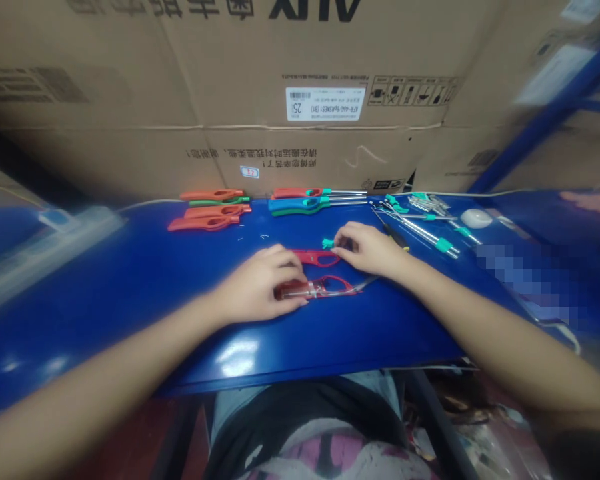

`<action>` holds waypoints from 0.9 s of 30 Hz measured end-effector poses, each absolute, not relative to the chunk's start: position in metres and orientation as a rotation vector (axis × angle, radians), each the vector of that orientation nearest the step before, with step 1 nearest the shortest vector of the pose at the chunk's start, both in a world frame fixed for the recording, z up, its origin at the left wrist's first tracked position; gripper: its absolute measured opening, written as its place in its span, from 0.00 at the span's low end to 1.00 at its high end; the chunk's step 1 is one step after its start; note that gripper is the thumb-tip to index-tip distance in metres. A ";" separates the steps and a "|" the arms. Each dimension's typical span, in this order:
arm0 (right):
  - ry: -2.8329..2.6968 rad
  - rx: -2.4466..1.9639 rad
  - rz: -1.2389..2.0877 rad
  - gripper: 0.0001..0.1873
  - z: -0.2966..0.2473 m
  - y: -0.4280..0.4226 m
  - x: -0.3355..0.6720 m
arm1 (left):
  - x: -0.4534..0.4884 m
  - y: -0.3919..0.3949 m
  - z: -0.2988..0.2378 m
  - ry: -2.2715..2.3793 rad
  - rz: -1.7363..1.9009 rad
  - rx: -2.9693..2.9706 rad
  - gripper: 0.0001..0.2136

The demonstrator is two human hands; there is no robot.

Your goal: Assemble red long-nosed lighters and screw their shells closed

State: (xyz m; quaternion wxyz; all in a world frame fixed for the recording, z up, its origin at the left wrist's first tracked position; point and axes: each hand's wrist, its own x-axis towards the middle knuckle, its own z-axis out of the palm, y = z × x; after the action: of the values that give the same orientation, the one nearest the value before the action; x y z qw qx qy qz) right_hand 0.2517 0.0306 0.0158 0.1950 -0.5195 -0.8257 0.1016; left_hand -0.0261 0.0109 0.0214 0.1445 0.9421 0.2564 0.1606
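My left hand (265, 285) is closed around the handle end of an opened red lighter shell (337, 285), a long utility-lighter type. A clear reddish fuel tank (296, 290) lies inside the shell, its left end covered by my fingers. Just behind it is the other red shell half (310, 257), partly hidden by both hands. My right hand (367, 247) has thumb and forefinger drawn together at a small teal plastic piece (327, 244), which appears pinched at the tips. Beneath my right wrist a thin metal part at the shell's right end is blurred.
Orange and green lighter shells (210, 219) lie at the back left. Lighters with metal tubes (300, 205) lie at back centre. Metal tubes with teal pieces (430, 230), a dark screwdriver-like tool (393, 233) and a white rounded object (477, 218) are at right. A large cardboard box (230, 80) stands behind.
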 end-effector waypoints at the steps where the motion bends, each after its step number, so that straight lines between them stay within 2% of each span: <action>1: -2.292 -1.474 0.229 0.08 0.014 0.031 0.252 | -0.026 0.011 0.021 0.734 0.469 2.717 0.12; 5: -2.303 -1.303 0.224 0.10 0.017 0.031 0.255 | -0.026 0.010 0.022 0.726 0.458 2.730 0.12; 10: -2.514 -0.931 0.550 0.08 0.043 0.020 0.259 | -0.024 0.009 0.024 0.717 0.480 2.737 0.12; 13: -2.713 -0.956 0.783 0.07 0.060 0.009 0.263 | -0.024 0.008 0.023 0.682 0.471 2.736 0.09; 16: -2.836 -1.093 0.867 0.06 0.069 0.004 0.268 | -0.025 0.009 0.021 0.673 0.441 2.706 0.08; 21: -2.820 -1.307 0.909 0.04 0.070 0.007 0.272 | -0.026 0.008 0.018 0.702 0.442 2.696 0.08; 27: -2.820 -1.325 0.889 0.03 0.073 0.005 0.265 | -0.026 0.009 0.022 0.729 0.486 2.744 0.08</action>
State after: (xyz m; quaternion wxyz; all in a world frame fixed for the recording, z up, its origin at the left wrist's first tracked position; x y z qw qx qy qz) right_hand 0.2655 0.0053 0.0734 -0.0493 -0.4086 -0.8692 0.2740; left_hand -0.0256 0.0090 0.0223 0.1301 0.9445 0.2510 0.1673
